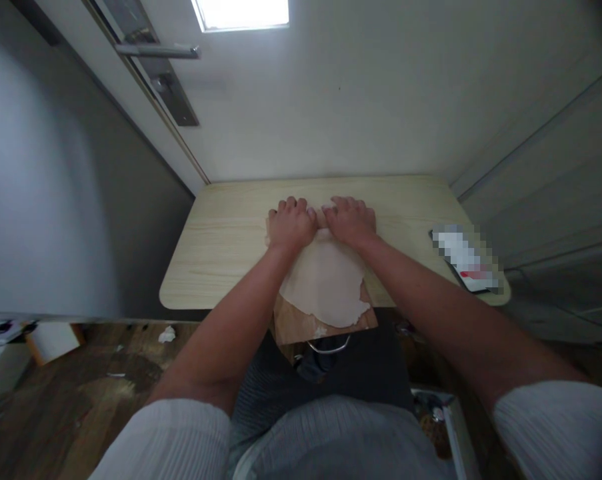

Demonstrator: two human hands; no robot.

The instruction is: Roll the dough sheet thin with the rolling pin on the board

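Note:
A thin, pale sheet of dough with a ragged near edge lies over a wooden board. My left hand presses down at the sheet's far end, fingers curled over it. Beside it, my right hand is closed in the same way, the two thumbs pointing toward each other. Between them shows a short stretch of the dough's rolled far end; whether a pin is inside it, I cannot tell. The board overhangs the table's near edge, and a curved metal handle shows beneath it.
The light wood table stands against a white door with a lever handle. A phone, partly blurred out, lies at the table's right end. Crumpled paper is on the floor; an open box stands low at right.

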